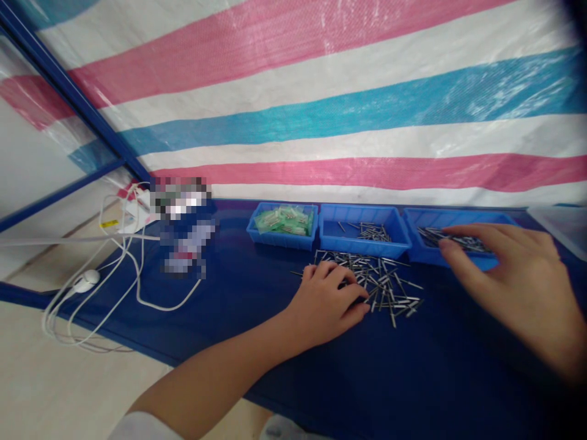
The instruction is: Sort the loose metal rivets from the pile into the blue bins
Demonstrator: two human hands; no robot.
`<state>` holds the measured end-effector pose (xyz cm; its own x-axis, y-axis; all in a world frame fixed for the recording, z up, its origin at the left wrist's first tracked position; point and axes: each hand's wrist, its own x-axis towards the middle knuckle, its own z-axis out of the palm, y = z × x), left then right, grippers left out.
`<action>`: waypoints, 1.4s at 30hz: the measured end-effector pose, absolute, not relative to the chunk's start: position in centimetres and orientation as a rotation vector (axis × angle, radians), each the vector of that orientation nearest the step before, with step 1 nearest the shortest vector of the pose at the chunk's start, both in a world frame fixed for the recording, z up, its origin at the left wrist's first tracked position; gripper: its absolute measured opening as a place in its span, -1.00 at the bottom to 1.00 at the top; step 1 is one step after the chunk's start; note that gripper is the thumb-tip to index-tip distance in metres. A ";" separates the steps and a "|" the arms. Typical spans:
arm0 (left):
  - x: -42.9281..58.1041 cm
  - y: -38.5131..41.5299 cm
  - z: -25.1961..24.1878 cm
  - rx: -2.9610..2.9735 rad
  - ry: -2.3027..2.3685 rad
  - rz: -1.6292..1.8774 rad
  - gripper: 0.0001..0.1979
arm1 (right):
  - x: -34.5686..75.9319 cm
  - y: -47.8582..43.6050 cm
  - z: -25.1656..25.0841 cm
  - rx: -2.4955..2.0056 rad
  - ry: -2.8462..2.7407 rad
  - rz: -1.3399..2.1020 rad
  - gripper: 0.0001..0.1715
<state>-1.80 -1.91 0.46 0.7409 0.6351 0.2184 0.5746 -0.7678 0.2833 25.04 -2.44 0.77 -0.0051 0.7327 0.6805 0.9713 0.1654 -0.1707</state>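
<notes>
A loose heap of thin silver metal pins, like blind rivets (389, 284), lies on the blue table. My left hand (323, 302) rests at the heap's left side, palm down, with bent fingers apart among the pins; I see nothing gripped in it. Over the front of the right blue bin (458, 253) hovers my right hand (518, 275), slightly blurred. Its thumb and forefinger are apart, with nothing visible between them. More pins (431, 237) lie in that bin, partly covered by the hand. The middle blue bin (367, 245) holds a smaller group of pins.
The left blue bin (282, 240) contains green-tinted plastic packets (284, 220). White cables (140, 281) loop over the table's left end, near a blurred-out patch. A striped plastic sheet (321, 122) hangs behind the table (220, 305). A translucent container (562, 223) stands at far right.
</notes>
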 end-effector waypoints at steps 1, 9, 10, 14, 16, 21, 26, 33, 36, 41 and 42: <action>-1.8 -1.9 0.4 2.746 0.966 0.456 -0.73 | 24.9 -2.5 0.9 -1.597 -1.797 -0.454 -0.57; -1.4 -2.2 0.0 2.812 1.025 0.465 -0.83 | 21.4 -4.0 0.6 -1.173 -2.347 0.181 -0.85; -1.3 -2.2 0.0 2.821 1.035 0.464 -0.84 | 20.9 -4.1 0.4 -1.162 -2.406 0.248 -0.85; -1.2 -2.1 -0.1 2.839 1.067 0.455 -0.84 | 19.8 -4.5 -0.4 -1.177 -2.429 0.291 -0.85; -1.2 -2.1 -0.2 2.837 1.074 0.450 -0.83 | 19.7 -4.5 -0.7 -1.190 -2.425 0.266 -0.84; -1.1 -2.1 -0.3 2.866 1.070 0.456 -0.83 | 19.7 -4.4 -1.0 -1.217 -2.405 0.239 -0.83; -1.0 -2.2 -0.1 2.848 1.094 0.522 -0.81 | 19.5 -4.5 -0.8 -1.199 -2.300 0.293 -0.80; -1.0 -2.2 0.8 2.593 1.041 0.614 -0.85 | 19.3 -4.9 -0.5 -1.246 -2.008 0.519 -0.84; -1.0 -2.1 0.9 2.525 1.040 0.628 -0.83 | 19.0 -5.0 -0.6 -1.251 -1.916 0.574 -0.86; -1.0 -2.1 0.6 2.487 1.012 0.662 -0.81 | 18.4 -5.4 -0.2 -1.216 -1.845 0.522 -0.90; -1.0 -2.1 0.5 2.472 1.012 0.685 -0.81 | 18.3 -5.5 -0.1 -1.188 -1.856 0.499 -0.92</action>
<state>-1.04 -2.13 0.52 0.6215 0.7270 0.2920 0.5409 -0.6678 0.5114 18.30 -5.45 -0.11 -0.1832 0.8768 0.4446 0.5357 0.4682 -0.7027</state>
